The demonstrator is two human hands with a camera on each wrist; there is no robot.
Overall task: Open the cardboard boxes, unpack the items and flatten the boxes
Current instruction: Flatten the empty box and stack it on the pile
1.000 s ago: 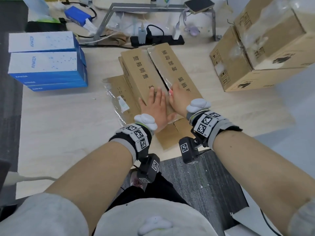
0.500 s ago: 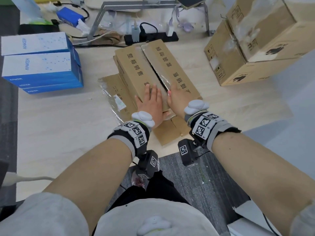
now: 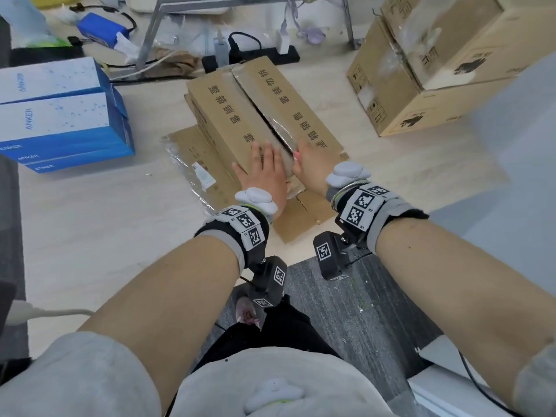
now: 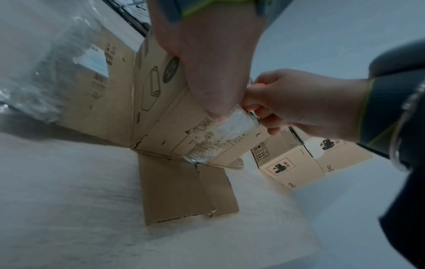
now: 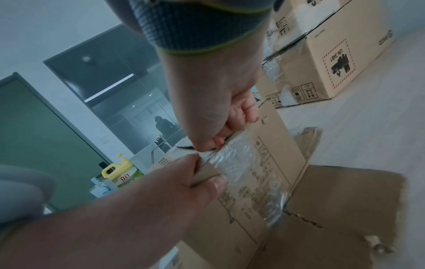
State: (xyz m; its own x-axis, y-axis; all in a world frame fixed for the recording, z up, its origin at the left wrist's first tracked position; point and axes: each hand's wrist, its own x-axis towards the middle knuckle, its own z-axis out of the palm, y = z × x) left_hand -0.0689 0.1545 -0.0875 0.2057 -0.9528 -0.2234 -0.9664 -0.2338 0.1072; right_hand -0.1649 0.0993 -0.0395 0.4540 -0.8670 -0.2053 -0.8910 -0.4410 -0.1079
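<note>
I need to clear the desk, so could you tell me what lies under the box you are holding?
Under the cardboard box, flaps lie flat on the table; its inside is hidden.

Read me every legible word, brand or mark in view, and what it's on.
"ANKER": white-and-blue product boxes, stacked left.
"整箱销售": brown cardboard box, left top flap.
"UN 3481": tan closed cartons, hazard label.
"立白": yellow-capped jug.
White sticker and the box's side print: too small.
</note>
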